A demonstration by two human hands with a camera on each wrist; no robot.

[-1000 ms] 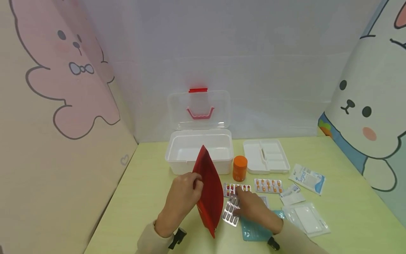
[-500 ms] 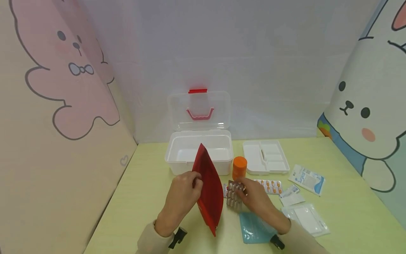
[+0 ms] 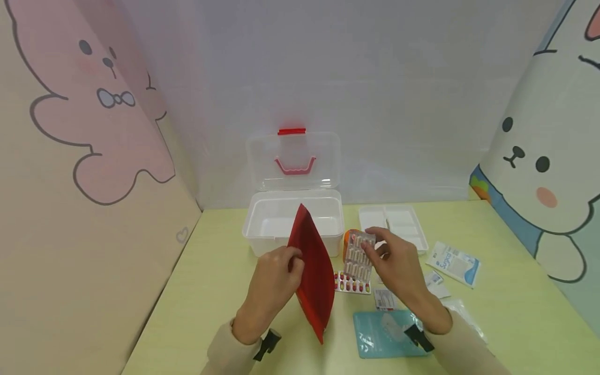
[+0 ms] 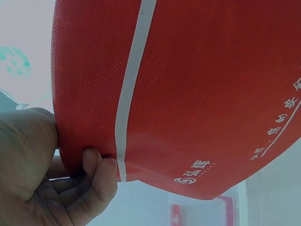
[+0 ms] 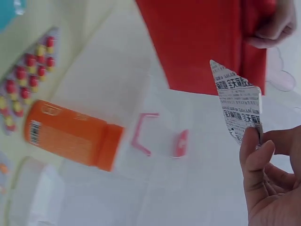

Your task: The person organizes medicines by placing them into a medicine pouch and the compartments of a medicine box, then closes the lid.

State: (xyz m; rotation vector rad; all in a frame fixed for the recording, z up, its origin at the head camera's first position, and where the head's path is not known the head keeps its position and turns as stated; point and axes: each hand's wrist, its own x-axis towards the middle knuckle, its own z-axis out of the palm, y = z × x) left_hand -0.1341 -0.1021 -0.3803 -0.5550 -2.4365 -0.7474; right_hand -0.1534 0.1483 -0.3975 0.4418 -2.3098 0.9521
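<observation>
My left hand (image 3: 273,281) pinches the edge of a red fabric pouch (image 3: 316,271), held up with its mouth parted. In the left wrist view the fingers of my left hand (image 4: 70,174) curl round the pouch (image 4: 188,94), which bears a grey stripe and white print. To the right of the pouch, my right hand (image 3: 400,263) pinches a blister pack of pale capsules (image 3: 358,258) by its upper edge. The printed foil back of that pack (image 5: 239,104) faces the right wrist view, between thumb and fingers of my right hand (image 5: 277,174).
An uncovered white box (image 3: 294,240) with a clear lid stands behind the pouch. Right of it are an orange bottle (image 5: 70,134) and a white tray (image 3: 408,224). Nearer lie a red-yellow capsule pack (image 3: 352,285), a teal packet (image 3: 375,336) and a white-blue packet (image 3: 453,264).
My right hand has lifted the blister pack off the table, raised it beside the pouch and turned its capsule side to the head view. My left hand and the pouch have barely moved.
</observation>
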